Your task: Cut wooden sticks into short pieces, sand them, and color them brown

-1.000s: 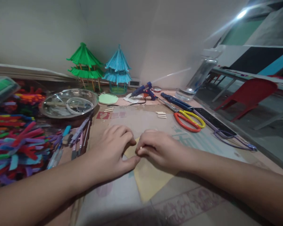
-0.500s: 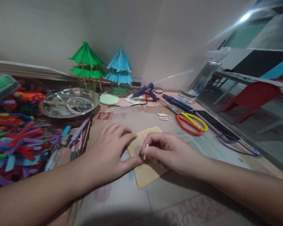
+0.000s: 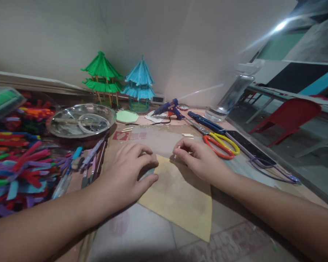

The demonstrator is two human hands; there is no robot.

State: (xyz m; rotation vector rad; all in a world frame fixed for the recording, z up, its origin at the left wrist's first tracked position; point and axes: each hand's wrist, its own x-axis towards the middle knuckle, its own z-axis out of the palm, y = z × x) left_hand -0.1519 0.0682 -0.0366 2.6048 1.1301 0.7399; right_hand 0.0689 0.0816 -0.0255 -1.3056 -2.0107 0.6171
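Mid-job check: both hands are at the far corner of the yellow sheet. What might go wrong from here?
1. The blue glue gun lies just beyond the right hand with its red light on. It is probably hot, so a reach that way may cause a burn.
2. The left hand pins only one edge of the yellow square sheet, which may slide.
3. The small pale stick at the right fingertips is tiny and could slip out.
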